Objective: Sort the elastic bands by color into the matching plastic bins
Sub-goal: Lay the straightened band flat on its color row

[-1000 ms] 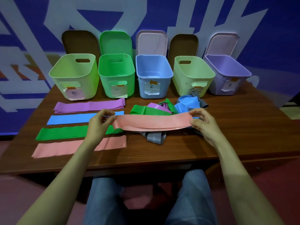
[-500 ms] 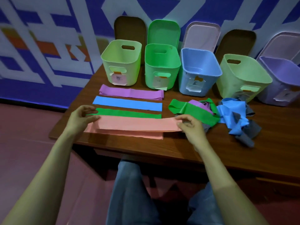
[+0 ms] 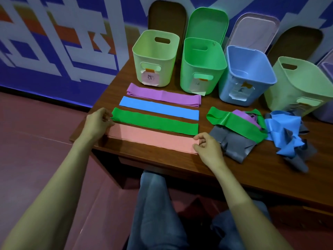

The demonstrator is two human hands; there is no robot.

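Holds the flat salmon-pink elastic band by both ends. Grips the left end with the left hand, fingers curled in and thumb closed against them. Pinches the right corner with the right hand, thumb and forefinger together, other fingers tucked under.

Has the band lying flat along the near edge of the brown wooden table, just beside a flat green elastic band. Beyond that, in rows, a flat blue elastic band and a flat purple elastic band — all short of the pale green plastic bin and the bright green plastic bin. Just right of the right hand, a tangled heap of green, purple, blue and grey bands.

Against a second ago: no longer stretched in the air above the heap — carried left and laid down. Half a second ago, hung slightly askew over a second pink strip; now covers it.
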